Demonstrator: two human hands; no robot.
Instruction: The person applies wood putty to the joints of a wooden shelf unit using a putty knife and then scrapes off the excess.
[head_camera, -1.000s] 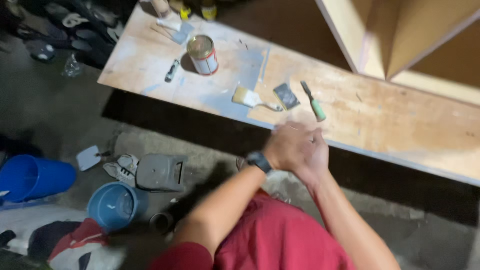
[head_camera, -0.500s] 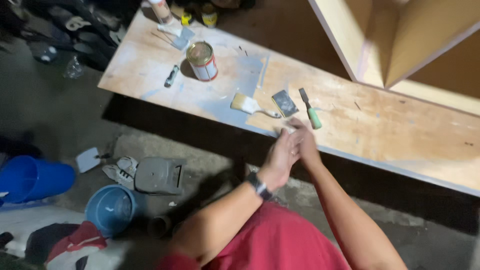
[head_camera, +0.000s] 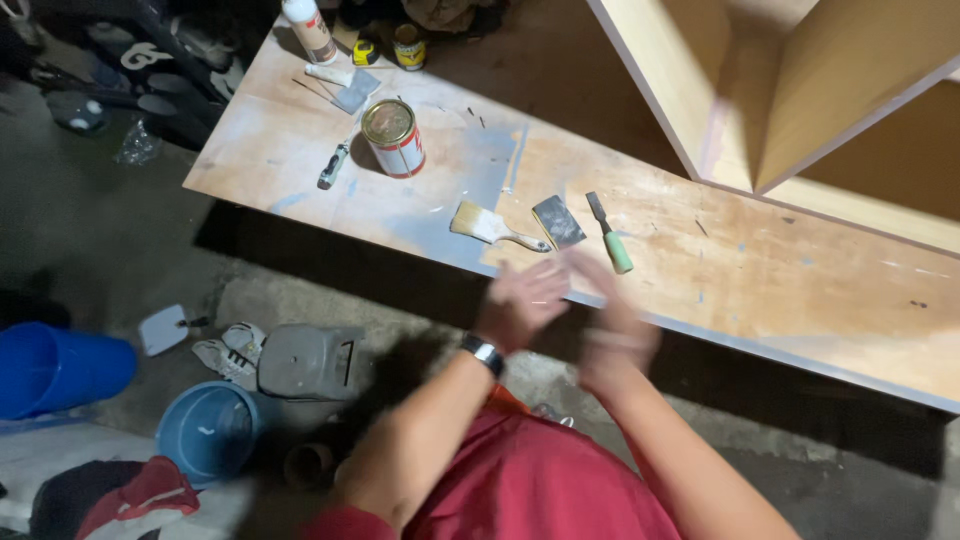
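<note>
My left hand (head_camera: 520, 300), with a dark watch on the wrist, and my right hand (head_camera: 615, 325) hover side by side at the near edge of a paint-stained plywood board (head_camera: 760, 280). Both are blurred, fingers spread, holding nothing. Just beyond them on the board lie a paint brush (head_camera: 490, 226), a small dark scraper blade (head_camera: 558, 220) and a green-handled tool (head_camera: 610, 235). A red and white paint can (head_camera: 393, 137) stands farther left.
A wooden cabinet (head_camera: 800, 90) stands on the board at the right. A bottle (head_camera: 308, 28), small jars and another tool (head_camera: 333, 165) sit at the far left end. On the floor are a blue bucket (head_camera: 205, 430), a blue tub (head_camera: 55, 368), a grey container (head_camera: 305, 362) and shoes.
My hands were clasped together, then rubbed against each other, and have now come apart with fingers spread. The view has shifted slightly.
</note>
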